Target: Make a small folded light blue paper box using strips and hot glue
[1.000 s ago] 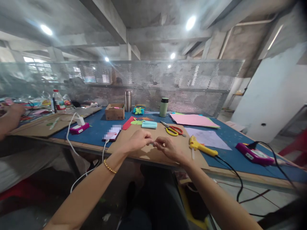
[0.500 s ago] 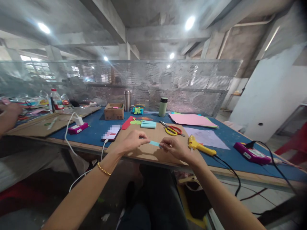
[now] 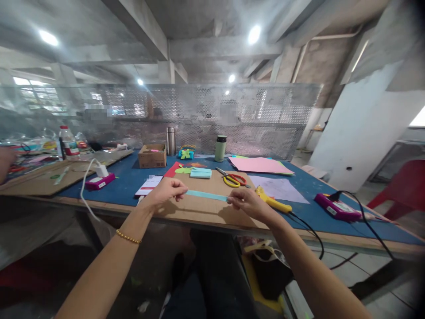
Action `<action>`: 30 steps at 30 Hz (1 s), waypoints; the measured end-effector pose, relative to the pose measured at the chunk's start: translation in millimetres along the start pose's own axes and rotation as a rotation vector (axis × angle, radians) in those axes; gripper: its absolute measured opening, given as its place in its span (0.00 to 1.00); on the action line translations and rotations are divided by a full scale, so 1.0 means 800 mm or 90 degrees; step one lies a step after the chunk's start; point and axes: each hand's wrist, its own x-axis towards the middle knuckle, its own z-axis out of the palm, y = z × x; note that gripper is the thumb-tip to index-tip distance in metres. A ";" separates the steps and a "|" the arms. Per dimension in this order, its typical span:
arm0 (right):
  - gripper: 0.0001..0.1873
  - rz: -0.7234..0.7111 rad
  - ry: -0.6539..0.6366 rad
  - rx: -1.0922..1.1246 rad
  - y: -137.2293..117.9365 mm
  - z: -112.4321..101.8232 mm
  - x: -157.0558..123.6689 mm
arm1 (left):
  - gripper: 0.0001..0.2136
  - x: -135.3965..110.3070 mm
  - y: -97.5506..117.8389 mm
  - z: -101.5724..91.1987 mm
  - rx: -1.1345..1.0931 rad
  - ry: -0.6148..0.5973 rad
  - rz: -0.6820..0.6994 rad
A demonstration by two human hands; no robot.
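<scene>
Between my two hands a light blue strip [image 3: 206, 195], paper or felt by its look, is stretched out nearly level above a cardboard sheet [image 3: 199, 211]. My left hand [image 3: 168, 193] pinches its left end, fingers closed. At the right end my right hand [image 3: 245, 201] grips it between thumb and fingertips. Just beyond lie a folded light blue piece [image 3: 200, 173] and a pair of scissors [image 3: 231, 178] with red and yellow handles. A yellow glue gun [image 3: 272, 202] rests close to my right hand, while a phone [image 3: 148, 185] lies beside my left.
Purple power strips [image 3: 100, 181] sit at both sides, with cables hanging off the table edge. Farther back stand a cardboard box [image 3: 152, 157], a steel flask [image 3: 171, 141] and a green bottle [image 3: 220, 148]. Pink sheets [image 3: 260, 165] lie at right. Another person's hand [image 3: 5, 161] shows far left.
My left hand has moved left, away from my right, so a longer length of the blue strip shows between them. The whole view has shifted slightly.
</scene>
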 end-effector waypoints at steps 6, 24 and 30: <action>0.26 -0.013 -0.027 0.107 -0.006 -0.004 0.002 | 0.12 0.001 -0.005 -0.005 -0.016 0.056 -0.012; 0.23 0.047 0.067 0.164 0.014 0.004 0.002 | 0.15 -0.003 -0.021 -0.011 -0.068 0.077 0.010; 0.23 0.050 0.071 0.169 0.015 0.010 0.006 | 0.17 0.004 -0.028 -0.010 -0.103 0.108 0.012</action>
